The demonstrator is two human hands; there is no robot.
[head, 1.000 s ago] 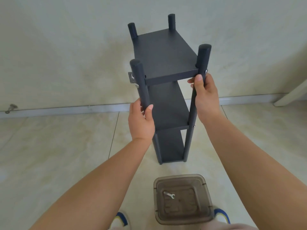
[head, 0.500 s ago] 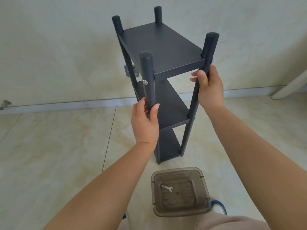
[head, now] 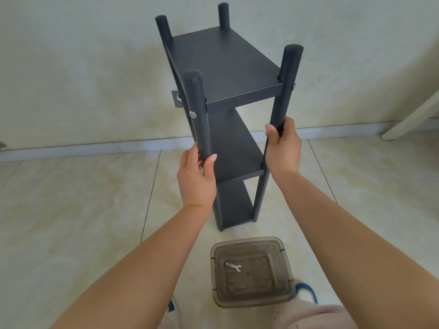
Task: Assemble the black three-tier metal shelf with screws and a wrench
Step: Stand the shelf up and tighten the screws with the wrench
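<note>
Black three-tier shelf point(head: 228, 74) upright on tile floor point(head: 71, 198), near the wall. Left hand point(head: 196, 179) fingers wrapped on front-left post, right hand point(head: 282, 148) fingers on front-right post. Wrench point(head: 234, 266) in plastic bin point(head: 250, 302), just this side of shelf.

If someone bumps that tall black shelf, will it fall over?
Probably it tips easily: the shelf is tall and narrow, standing on a small footprint on smooth floor tiles. It looks stiff, since its metal posts and three tiers stay straight. The left hand and right hand each grip a front post, steadying it.
</note>
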